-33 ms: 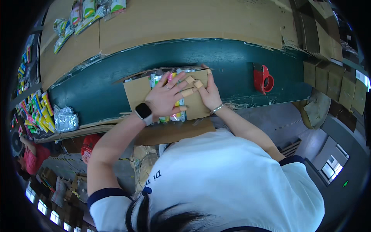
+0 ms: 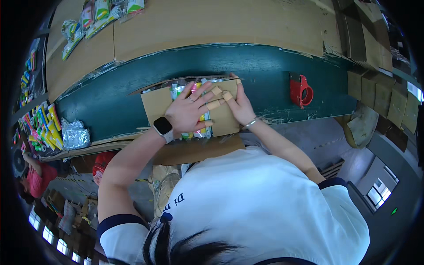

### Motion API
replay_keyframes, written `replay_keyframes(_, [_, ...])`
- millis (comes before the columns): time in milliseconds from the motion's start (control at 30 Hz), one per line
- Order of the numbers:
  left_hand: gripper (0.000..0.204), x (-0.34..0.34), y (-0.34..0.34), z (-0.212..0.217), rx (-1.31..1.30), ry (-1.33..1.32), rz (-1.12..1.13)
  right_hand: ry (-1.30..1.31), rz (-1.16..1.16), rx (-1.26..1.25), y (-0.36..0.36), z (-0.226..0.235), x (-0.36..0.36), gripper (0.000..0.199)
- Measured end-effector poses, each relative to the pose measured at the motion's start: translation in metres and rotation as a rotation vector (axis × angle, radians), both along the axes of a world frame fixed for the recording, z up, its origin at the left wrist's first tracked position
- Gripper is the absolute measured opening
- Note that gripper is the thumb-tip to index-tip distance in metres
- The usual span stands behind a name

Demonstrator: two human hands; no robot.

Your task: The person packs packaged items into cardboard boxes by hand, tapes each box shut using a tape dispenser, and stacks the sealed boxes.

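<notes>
An open cardboard box (image 2: pixel 154 107) stands on the green tabletop in front of me, its left and right flaps folded inward. Between these flaps, colourful plastic packages (image 2: pixel 203 131) fill the box. My left hand (image 2: pixel 187 114) lies flat across the packages and the right flap (image 2: pixel 227 119), fingers spread. Tan tape wraps several of my fingertips. At the box's right side, my right hand (image 2: pixel 240 106) grips the edge, with its thumb over the right flap and other fingers along the far corner, partly hidden. The near flap (image 2: pixel 198 151) hangs out toward me.
A red tape dispenser (image 2: pixel 302 90) rests on the right of the green table (image 2: pixel 269 66). Yellow and green packages (image 2: pixel 47 128) and a clear plastic bag (image 2: pixel 75 134) lie at left. Cardboard sheets (image 2: pixel 212 22) cover the far side. Boxes (image 2: pixel 383 95) line the right. Another person (image 2: pixel 39 176) is far left.
</notes>
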State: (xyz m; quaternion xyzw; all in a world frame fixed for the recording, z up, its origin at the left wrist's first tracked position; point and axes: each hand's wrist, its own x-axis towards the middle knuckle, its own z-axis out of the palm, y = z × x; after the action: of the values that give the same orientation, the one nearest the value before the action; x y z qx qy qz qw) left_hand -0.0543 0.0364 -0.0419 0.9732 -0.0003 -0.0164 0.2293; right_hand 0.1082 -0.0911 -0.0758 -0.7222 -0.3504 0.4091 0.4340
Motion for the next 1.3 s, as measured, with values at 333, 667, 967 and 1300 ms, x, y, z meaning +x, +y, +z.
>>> replay_keyframes(333, [0.068,0.005,0.004,0.001,-0.029,0.057,0.012,0.3,1.099,-0.18,0.191,0.039,0.032,0.069])
replay_keyframes(667, [0.06,-0.064,-0.015,0.075,-0.775,0.238,0.268,-0.451,1.163,-0.021,0.12,0.019,0.002,0.058])
replay_keyframes(967, [0.054,-0.013,0.004,-0.007,0.157,-0.101,0.759,-0.568,0.921,-0.095,0.1,0.048,0.015,0.039])
replay_keyframes(1300, [0.038,-0.011,-0.007,-0.012,0.228,-0.21,0.834,-1.086,0.549,0.145,0.024,0.025,-0.024,0.052])
